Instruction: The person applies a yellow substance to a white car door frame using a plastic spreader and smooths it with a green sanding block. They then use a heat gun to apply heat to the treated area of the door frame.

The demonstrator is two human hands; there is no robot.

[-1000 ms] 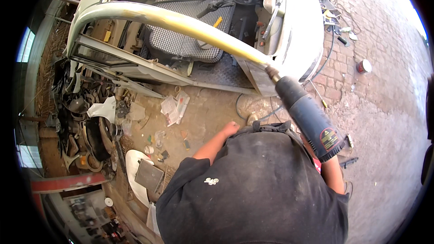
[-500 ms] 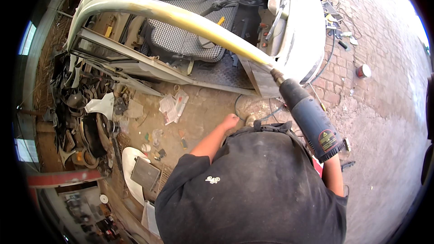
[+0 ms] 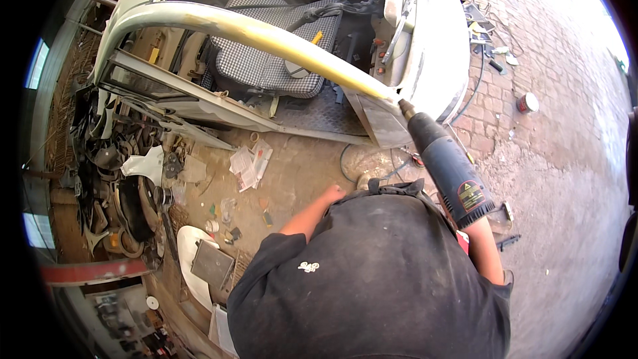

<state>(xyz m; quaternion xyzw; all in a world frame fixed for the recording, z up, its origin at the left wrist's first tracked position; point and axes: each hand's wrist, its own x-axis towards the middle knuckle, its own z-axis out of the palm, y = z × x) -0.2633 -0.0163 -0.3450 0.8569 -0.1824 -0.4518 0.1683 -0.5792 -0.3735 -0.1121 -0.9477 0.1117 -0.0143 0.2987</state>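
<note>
A dark heat gun with a metal nozzle is held up on my right side. My right forearm reaches up behind its body, and the gun hides the right hand that grips it. The nozzle tip points at the lower right end of the curved pale frame of a vehicle body, where yellowish patches show; I cannot tell whether they touch. My left hand, curled with nothing visible in it, hangs in front of my waist, over the floor.
Inside the vehicle lies a checkered seat. Scrap parts heap up on the left. Paper sheets lie on the floor, a cable runs along the right, and a can stands on the paving.
The vehicle and floor have shifted slightly left in view. The nozzle now sits a little farther right against the frame's end. My left hand remains curled near my waist.
</note>
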